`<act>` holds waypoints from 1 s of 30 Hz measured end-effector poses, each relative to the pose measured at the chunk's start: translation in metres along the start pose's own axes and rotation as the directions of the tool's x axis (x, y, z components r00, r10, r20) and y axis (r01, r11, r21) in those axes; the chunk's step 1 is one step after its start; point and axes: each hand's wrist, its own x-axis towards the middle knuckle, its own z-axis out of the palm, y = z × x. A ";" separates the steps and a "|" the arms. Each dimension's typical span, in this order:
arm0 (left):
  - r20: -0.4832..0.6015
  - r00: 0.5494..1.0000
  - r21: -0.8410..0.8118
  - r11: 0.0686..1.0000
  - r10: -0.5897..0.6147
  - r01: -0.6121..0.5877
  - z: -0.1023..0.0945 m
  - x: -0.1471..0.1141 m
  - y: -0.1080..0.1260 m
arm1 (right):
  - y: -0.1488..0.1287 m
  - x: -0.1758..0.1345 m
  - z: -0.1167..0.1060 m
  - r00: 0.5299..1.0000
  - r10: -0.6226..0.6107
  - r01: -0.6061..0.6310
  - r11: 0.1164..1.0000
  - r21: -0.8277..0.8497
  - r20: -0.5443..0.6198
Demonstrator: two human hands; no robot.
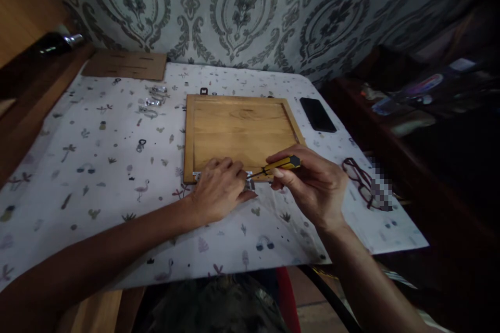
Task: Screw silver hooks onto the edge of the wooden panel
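Observation:
A wooden panel (242, 130) with a raised frame lies flat on the table. At its front edge is a silver metal fitting (250, 184), like a hinge, mostly covered by my left hand (221, 190). The fingers of that hand are bent over the fitting and the panel's edge, holding it there. In my right hand (318, 182) is a screwdriver (279, 165) with a yellow and black handle, gripped between thumb and fingers. Its shaft points left, and the tip meets the fitting beside my left fingers. Whether a screw sits under the tip is too small to tell.
Several loose silver metal fittings (154, 99) lie left of the panel. A piece of cardboard (125, 65) rests at the back left. On the right are a black phone (317, 114) and eyeglasses (359, 182). A patterned cloth (97, 218) covers the table, and a patterned wall covering (191, 5) rises behind.

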 end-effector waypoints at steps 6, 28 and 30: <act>-0.033 0.999 0.019 1.000 0.013 -0.013 0.002 0.000 0.000 | 0.005 -0.003 0.007 0.994 -0.022 0.019 1.000 -0.024 -0.104; -0.006 1.000 -0.003 1.000 0.009 -0.009 0.002 0.000 -0.001 | -0.001 -0.004 0.006 0.990 -0.057 0.049 0.997 -0.064 -0.129; 0.012 1.000 -0.016 1.000 0.010 -0.010 0.001 0.000 -0.001 | -0.005 -0.006 0.006 0.972 -0.069 0.058 0.997 -0.056 -0.225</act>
